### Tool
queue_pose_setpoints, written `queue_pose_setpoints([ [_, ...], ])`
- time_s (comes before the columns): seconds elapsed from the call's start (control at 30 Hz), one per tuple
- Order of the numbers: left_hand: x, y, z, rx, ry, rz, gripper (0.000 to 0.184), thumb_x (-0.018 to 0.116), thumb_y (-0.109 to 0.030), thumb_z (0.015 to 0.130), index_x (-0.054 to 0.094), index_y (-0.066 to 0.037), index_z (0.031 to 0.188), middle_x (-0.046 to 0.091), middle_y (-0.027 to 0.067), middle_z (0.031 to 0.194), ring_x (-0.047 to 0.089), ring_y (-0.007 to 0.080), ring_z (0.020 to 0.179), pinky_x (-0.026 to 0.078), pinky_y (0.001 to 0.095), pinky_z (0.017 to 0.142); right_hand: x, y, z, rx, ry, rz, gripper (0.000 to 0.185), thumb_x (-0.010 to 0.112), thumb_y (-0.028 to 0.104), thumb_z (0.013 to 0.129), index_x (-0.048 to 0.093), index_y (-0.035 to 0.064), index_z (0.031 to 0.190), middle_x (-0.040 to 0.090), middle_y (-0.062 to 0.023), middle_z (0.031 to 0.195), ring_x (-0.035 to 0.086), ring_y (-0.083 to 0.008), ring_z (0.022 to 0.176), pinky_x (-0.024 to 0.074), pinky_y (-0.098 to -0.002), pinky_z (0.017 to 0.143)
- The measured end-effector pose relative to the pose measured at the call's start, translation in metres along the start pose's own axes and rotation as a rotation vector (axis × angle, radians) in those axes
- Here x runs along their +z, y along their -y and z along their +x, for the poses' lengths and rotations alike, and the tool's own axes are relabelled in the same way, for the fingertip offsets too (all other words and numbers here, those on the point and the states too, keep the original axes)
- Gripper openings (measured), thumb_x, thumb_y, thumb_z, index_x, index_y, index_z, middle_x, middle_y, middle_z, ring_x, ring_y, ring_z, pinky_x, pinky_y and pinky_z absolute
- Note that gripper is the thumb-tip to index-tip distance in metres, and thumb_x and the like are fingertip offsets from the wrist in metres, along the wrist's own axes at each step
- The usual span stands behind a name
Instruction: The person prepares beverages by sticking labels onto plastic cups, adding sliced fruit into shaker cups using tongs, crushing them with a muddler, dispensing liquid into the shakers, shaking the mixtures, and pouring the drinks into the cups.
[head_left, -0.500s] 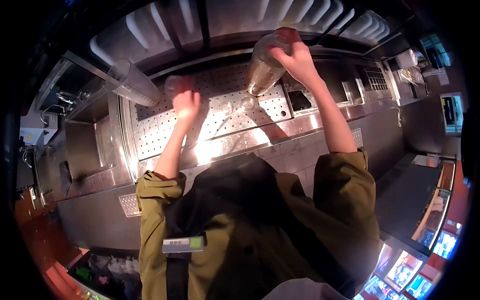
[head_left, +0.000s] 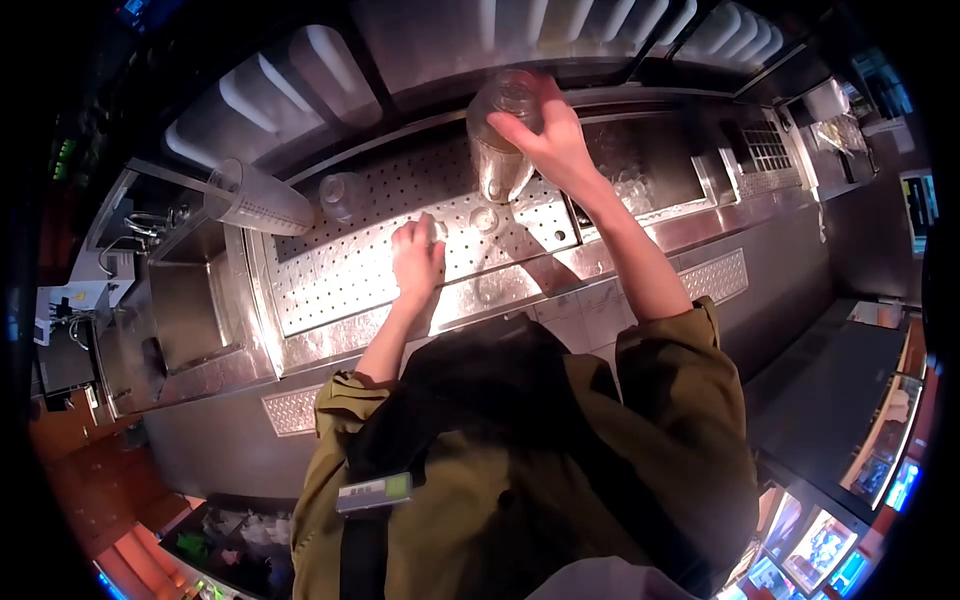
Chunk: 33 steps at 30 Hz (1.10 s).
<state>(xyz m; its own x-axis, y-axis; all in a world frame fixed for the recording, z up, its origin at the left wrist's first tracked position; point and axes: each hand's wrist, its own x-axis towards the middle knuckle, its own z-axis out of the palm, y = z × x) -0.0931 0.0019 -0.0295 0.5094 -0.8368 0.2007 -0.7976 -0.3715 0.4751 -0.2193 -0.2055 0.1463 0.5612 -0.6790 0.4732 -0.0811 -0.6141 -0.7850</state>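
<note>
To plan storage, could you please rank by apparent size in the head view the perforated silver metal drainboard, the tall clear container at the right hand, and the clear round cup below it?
1. Metal drainboard
2. Clear container, partly hidden by the right hand
3. Round cup

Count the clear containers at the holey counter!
5: tall container at left, shorter container beside it, small cup at the left hand, another small cup to its right, big container in the right hand. Hands may hide more.
</note>
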Motion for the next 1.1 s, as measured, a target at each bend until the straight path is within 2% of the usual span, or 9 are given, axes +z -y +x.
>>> queue_pose_setpoints([
  [0.1,-0.009,0.017,-0.003,0.01,-0.063,-0.065,0.051,0.064,-0.012,0.071,0.047,-0.006,0.12,0.049,0.0173,0.11,0.045,0.0338,0.102,0.038,0.0421,0.089,-0.013,0.007,-0.01,-0.2,-0.159,-0.064,0.058,0.067,0.03,0.076,0.044,-0.0015,0.119,0.041,-0.0167,0.127,0.039,-0.0314,0.117,0.0322,-0.036,0.097],
  [0.17,-0.015,0.023,-0.013,-0.018,-0.094,-0.104,0.052,0.063,-0.012,0.072,0.046,-0.005,0.12,0.049,0.0175,0.11,0.045,0.0334,0.102,0.038,0.0419,0.088,-0.013,-0.001,-0.057,-0.207,-0.369,0.218,0.041,0.067,0.008,0.073,0.05,-0.0011,0.109,0.051,-0.0136,0.107,0.054,-0.0213,0.094,0.044,-0.0308,0.081],
  [0.2,-0.02,0.028,-0.018,-0.028,-0.11,-0.123,0.052,0.063,-0.012,0.072,0.046,-0.005,0.121,0.049,0.0177,0.11,0.045,0.0332,0.102,0.038,0.0418,0.088,-0.007,-0.016,-0.091,-0.087,-0.31,-0.063,0.03,0.065,0.003,0.073,0.055,-0.0009,0.1,0.054,-0.0104,0.096,0.055,-0.0157,0.082,0.0463,-0.0277,0.073],
  [0.3,-0.046,0.016,-0.032,-0.072,-0.193,-0.329,0.059,0.066,-0.009,0.07,0.042,-0.002,0.123,0.05,0.0172,0.109,0.047,0.0309,0.101,0.04,0.0377,0.086,0.057,-0.052,-0.162,0.243,0.152,-0.246,0.046,0.065,0.033,0.077,0.052,0.0016,0.108,0.053,-0.017,0.104,0.056,-0.031,0.091,0.0448,-0.0385,0.078],
  [0.53,-0.141,-0.036,-0.035,0.077,-0.388,-0.301,0.053,0.07,-0.004,0.064,0.046,-0.001,0.112,0.048,0.0149,0.108,0.047,0.0266,0.097,0.039,0.0335,0.08,0.122,-0.074,-0.16,0.005,0.162,-0.543,0.05,0.066,0.025,0.073,0.047,0.0029,0.114,0.049,-0.0144,0.102,0.051,-0.0315,0.088,0.0432,-0.0385,0.071],
  [0.63,-0.157,-0.036,-0.041,0.1,-0.426,-0.3,0.051,0.068,-0.004,0.062,0.048,0.0,0.11,0.047,0.0163,0.104,0.046,0.0285,0.095,0.039,0.0347,0.081,0.144,-0.062,-0.156,-0.071,0.172,-0.369,0.045,0.064,0.025,0.077,0.048,0.0019,0.112,0.053,-0.012,0.092,0.054,-0.0254,0.077,0.0442,-0.0335,0.063],
  [0.77,-0.174,-0.036,-0.049,0.039,-0.428,-0.358,0.051,0.063,-0.006,0.066,0.047,0.002,0.113,0.047,0.0146,0.106,0.046,0.0265,0.098,0.037,0.0343,0.085,0.169,-0.045,-0.131,1.122,0.432,0.67,0.039,0.04,0.032,0.091,0.051,-0.0015,0.107,0.054,-0.0068,0.076,0.049,-0.0145,0.063,0.04,-0.0279,0.059],
  [0.87,-0.186,-0.037,-0.049,-0.27,-0.381,-0.96,0.049,0.055,-0.013,0.075,0.043,0.004,0.119,0.046,0.0119,0.109,0.045,0.0218,0.1,0.035,0.0324,0.088,0.167,-0.029,-0.117,1.419,0.481,1.506,0.044,0.039,0.032,0.09,0.051,-0.0064,0.108,0.052,-0.0055,0.074,0.041,-0.0133,0.056,0.0362,-0.0264,0.054],
  [1.1,-0.181,0.027,-0.058,-0.814,-0.283,-1.568,0.037,0.048,-0.03,0.088,0.049,-0.005,0.115,0.049,-0.0003,0.076,0.045,0.0082,0.071,0.035,0.0224,0.066,0.164,0.028,-0.104,1.245,0.65,1.669,0.056,0.039,0.043,0.089,0.052,-0.008,0.107,0.047,-0.0027,0.068,0.033,-0.0116,0.053,0.0295,-0.0243,0.052],
])
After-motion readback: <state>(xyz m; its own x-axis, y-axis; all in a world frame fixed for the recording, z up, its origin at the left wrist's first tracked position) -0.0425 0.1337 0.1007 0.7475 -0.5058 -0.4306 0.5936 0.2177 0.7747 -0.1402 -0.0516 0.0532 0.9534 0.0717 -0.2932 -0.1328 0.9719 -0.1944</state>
